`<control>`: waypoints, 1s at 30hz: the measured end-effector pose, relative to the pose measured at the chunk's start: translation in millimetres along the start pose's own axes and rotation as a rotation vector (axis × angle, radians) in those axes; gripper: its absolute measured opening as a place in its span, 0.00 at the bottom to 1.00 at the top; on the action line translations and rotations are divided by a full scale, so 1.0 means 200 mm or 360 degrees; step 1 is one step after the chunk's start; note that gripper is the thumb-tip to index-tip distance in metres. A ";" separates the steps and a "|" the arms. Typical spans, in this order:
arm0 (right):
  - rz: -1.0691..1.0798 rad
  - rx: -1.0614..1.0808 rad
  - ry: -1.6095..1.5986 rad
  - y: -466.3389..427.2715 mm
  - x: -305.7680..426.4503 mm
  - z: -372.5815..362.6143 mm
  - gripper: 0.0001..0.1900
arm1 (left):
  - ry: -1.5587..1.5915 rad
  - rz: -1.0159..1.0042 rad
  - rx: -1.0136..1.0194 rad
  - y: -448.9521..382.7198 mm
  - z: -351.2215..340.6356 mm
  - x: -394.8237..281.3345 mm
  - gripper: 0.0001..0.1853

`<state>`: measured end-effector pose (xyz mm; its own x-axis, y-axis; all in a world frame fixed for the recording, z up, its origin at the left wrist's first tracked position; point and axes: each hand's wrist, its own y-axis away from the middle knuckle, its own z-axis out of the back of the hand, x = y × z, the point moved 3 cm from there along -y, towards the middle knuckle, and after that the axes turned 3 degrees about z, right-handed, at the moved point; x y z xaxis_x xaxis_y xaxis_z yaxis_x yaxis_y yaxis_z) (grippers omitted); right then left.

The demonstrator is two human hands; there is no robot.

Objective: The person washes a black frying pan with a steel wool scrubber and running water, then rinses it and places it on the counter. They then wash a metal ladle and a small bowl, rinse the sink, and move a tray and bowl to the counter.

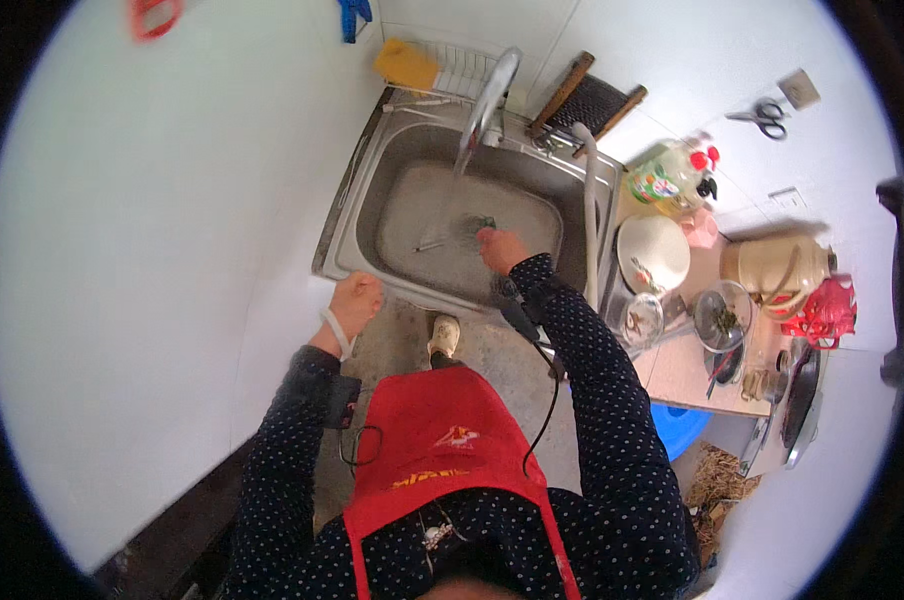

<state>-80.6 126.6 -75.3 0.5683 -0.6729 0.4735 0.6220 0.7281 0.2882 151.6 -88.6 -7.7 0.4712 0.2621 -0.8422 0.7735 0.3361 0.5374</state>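
My right hand reaches over the stainless steel sink basin, its fingers closed on a small dark green thing, blurred, which I cannot name. A thin light stick-like object lies on the basin floor, left of that hand. Above the basin arches the chrome faucet, and water seems to fall from its spout. My left hand is curled beside the sink's front left corner, a white band on the wrist; nothing shows in it.
A grey hose crosses the sink's right side. On the counter at right stand detergent bottles, a white plate, a glass bowl with greens and a beige thermos. A dish rack with a yellow cloth is behind.
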 end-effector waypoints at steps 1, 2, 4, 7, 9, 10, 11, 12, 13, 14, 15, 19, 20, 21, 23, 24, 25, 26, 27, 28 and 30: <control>0.0015 0.0109 0.0069 -0.10 -0.07 -0.05 0.14 | -0.0219 -0.0037 0.0013 -0.13 -0.03 -0.03 0.06; 0.0000 0.0237 0.0148 -0.19 -0.13 -0.11 0.15 | -0.0440 -0.0075 0.0033 -0.27 -0.07 -0.05 0.07; -0.0012 0.0351 0.0286 -0.33 -0.25 -0.22 0.16 | -0.0930 -0.0059 0.0138 -0.56 -0.16 -0.03 0.10; -0.0002 0.0397 0.0449 -0.41 -0.36 -0.38 0.19 | -0.1712 0.0164 0.0459 -0.93 -0.27 0.14 0.17; 0.0004 0.0518 0.0598 -0.42 -0.40 -0.46 0.23 | -0.2202 0.0328 0.0747 -1.15 -0.35 0.31 0.22; -0.0016 0.0499 0.0569 -0.41 -0.41 -0.49 0.24 | -0.2257 0.0422 0.0774 -1.21 -0.37 0.40 0.23; -0.0064 0.0497 0.0566 -0.41 -0.41 -0.51 0.25 | -0.2315 0.0515 0.0804 -1.26 -0.39 0.48 0.25; -0.0060 0.0472 0.0501 -0.39 -0.41 -0.52 0.25 | -0.2187 0.0612 0.0707 -1.27 -0.40 0.55 0.25; -0.0058 0.0565 0.0484 -0.38 -0.41 -0.55 0.25 | -0.2058 0.0704 0.0608 -1.28 -0.41 0.61 0.26; 0.0001 0.0637 0.0405 -0.35 -0.41 -0.57 0.23 | -0.1752 0.0816 0.0645 -1.27 -0.43 0.65 0.20; 0.0038 0.0746 0.0405 -0.34 -0.41 -0.59 0.22 | -0.1446 0.0921 0.0674 -1.25 -0.44 0.68 0.16; -0.0242 0.0505 -0.0047 -0.29 -0.46 -0.65 0.16 | -0.0744 0.1251 0.0689 -1.18 -0.55 0.63 0.16; -0.0253 0.0521 -0.0038 -0.28 -0.47 -0.67 0.16 | -0.0568 0.1292 0.0674 -1.15 -0.58 0.59 0.16; -0.0306 0.0548 0.0007 -0.26 -0.48 -0.69 0.16 | -0.0379 0.1314 0.0693 -1.13 -0.61 0.55 0.16; -0.0281 0.0290 0.0001 -0.23 -0.45 -0.70 0.18 | -0.0833 0.1065 0.0734 -1.08 -0.61 0.46 0.14; -0.0327 0.0274 0.0073 -0.21 -0.43 -0.70 0.18 | -0.1058 0.0881 0.0866 -1.05 -0.60 0.41 0.13; -0.0289 0.0214 0.0067 -0.22 -0.40 -0.69 0.18 | -0.1174 0.0920 0.0754 -1.03 -0.57 0.38 0.12; -0.0294 0.0246 0.0123 -0.23 -0.38 -0.68 0.18 | -0.0901 0.1025 0.0560 -1.00 -0.54 0.35 0.11; -0.0277 0.0325 0.0132 -0.25 -0.37 -0.67 0.17 | -0.0566 0.1184 0.0462 -0.96 -0.51 0.34 0.10; -0.0173 0.0395 0.0249 -0.27 -0.36 -0.65 0.17 | -0.0433 0.1239 0.0384 -0.94 -0.48 0.32 0.08; 0.0096 0.0597 0.0386 -0.33 -0.37 -0.59 0.15 | -0.0297 0.1259 0.0389 -0.91 -0.43 0.28 0.05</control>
<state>-100.4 112.4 -228.5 0.7351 -0.6066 0.3026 0.3712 0.7337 0.5691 1.0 -57.5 -148.1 0.9576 0.1770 -0.2274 0.2464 -0.0937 0.9646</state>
